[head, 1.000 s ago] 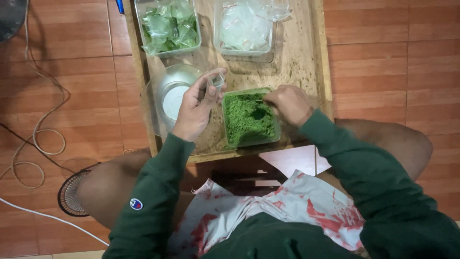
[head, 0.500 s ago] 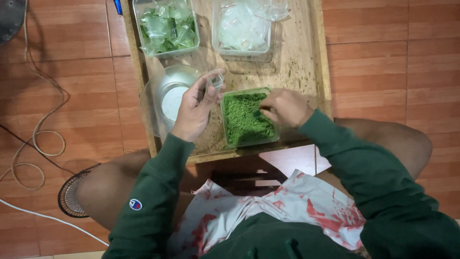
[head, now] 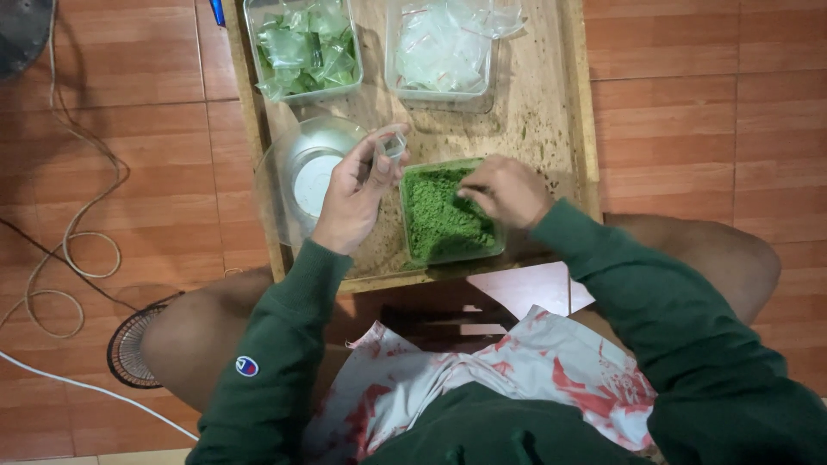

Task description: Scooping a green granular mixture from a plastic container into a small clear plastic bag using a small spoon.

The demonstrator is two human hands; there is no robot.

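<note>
My left hand (head: pixel 351 200) holds a small clear plastic bag (head: pixel 392 145) open, just left of a clear tub of green powder (head: pixel 444 220) on a low wooden table (head: pixel 551 112). My right hand (head: pixel 506 191) rests over the tub's right side with its fingertips pinched in the green powder. Both arms are in dark green sleeves.
At the table's far edge stand a clear tub of filled green bags (head: pixel 303 45) and a clear tub of empty plastic bags (head: pixel 441 47). A round metal bowl (head: pixel 312 168) sits left of my left hand. Cables (head: pixel 65 258) and a small fan (head: pixel 129 349) lie on the tiled floor.
My right hand has shifted slightly left, further over the tub and into the powder. My left hand keeps the small bag in about the same place.
</note>
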